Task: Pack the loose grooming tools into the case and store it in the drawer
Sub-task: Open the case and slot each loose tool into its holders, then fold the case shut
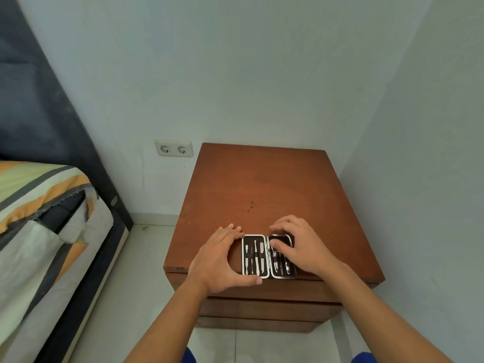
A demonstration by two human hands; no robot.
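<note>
The case (267, 256) lies open and flat near the front edge of the brown bench (262, 184), right between both hands. Its two halves sit side by side. The left hand (222, 255) curls around the left half. The right hand (301, 244) presses loose fingers on the right half. Shiny tools (255, 254) sit inside

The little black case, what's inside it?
The open case holds silvery grooming tools tucked in its left half. The right hand covers part of the right half, so some tools there are hidden.
</note>
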